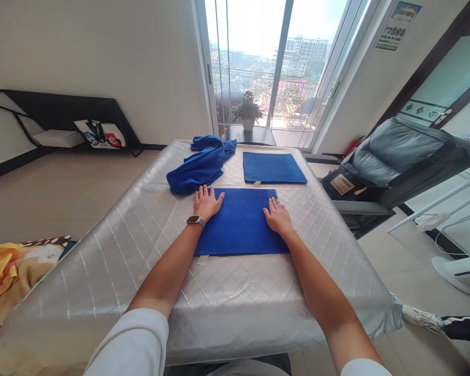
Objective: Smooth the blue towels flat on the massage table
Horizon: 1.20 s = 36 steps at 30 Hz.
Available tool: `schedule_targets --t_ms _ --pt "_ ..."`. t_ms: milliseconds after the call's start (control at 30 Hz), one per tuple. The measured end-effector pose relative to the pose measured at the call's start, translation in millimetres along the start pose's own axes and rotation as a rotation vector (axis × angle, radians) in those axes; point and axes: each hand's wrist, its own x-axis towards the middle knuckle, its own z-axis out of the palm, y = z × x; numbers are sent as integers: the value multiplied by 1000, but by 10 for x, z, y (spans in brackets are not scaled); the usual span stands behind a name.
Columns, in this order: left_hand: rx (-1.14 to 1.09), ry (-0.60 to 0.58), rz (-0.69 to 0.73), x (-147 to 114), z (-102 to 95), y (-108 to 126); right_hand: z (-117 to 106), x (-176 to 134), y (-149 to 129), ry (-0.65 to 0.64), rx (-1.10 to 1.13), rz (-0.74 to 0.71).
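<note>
A blue cloth (241, 224) lies flat in a rectangle on the table in front of me, a small white tag showing at its near left edge. My left hand (207, 203) rests on its far left corner, fingers spread and palm down. On the right edge lies my right hand (278, 215), also flat with its fingers stretched out. Beyond, to the right, a second blue cloth (274, 168) is folded into a neat rectangle with a white tag. A crumpled heap of blue cloth (203, 164) sits at the far left, close to my left fingertips.
A silvery quilted tablecloth (141, 250) covers the table. Right of it stands a grey armchair (395, 151) with a black bag. A potted plant (248, 110) is on a chair behind the table. Yellow and brown fabric (27, 266) lies at left. Someone's shoe (423, 317) shows at lower right.
</note>
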Motion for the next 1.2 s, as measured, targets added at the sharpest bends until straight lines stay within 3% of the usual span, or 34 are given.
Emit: schedule_targets --t_ms 100,200,333,433,533,700,900,1033,1200 --pt "-3 15 55 -54 -85 146 10 11 -18 -3 8 4" --pt "-17 -4 247 -239 -85 560 22 18 -22 2 13 5" --pt "-87 -76 605 -598 97 1249 32 -4 10 10 -9 -24" --pt "-109 -133 622 -729 228 1471 29 -26 26 12 -21 -45" --pt "-80 -147 548 -680 249 1312 20 -24 11 17 -2 -26" --pt "0 -152 388 -547 124 606 10 -3 -20 11 31 -6" --pt "76 -142 264 -626 34 -112 7 -6 -17 6 27 0" --pt "80 -124 230 -699 19 -268 18 4 -6 9 6 -3" --pt "60 -136 235 -718 -4 -253 35 22 8 12 -14 6"
